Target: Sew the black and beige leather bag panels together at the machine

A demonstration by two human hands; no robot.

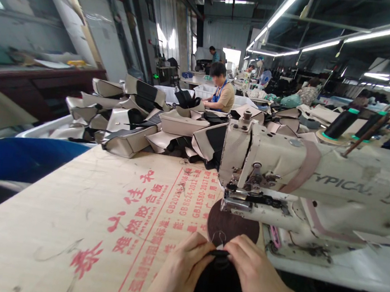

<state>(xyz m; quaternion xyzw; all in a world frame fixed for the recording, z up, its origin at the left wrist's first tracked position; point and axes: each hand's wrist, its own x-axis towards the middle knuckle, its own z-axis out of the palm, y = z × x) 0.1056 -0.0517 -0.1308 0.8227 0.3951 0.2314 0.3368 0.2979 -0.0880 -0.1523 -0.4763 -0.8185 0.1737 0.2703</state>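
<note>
My left hand (188,257) and my right hand (249,266) are close together at the front edge of the plywood table. Both pinch the folded top edge of a black piece of material (221,254), one hand at each end. The rest of the black piece hangs below between my wrists, dark and hard to make out. Loose thread loops (219,237) stick up just above the held edge. Right behind my hands lies a dark brown round pad (215,219), beneath the head of a cream sewing machine (239,169).
Beige and black sewn pieces (176,124) are heaped along the back of the plywood table (104,211), which bears red print. A black thread cone (341,124) stands behind the machine. Beyond the heap sits a co-worker (224,95). Blue material (22,158) lies at left.
</note>
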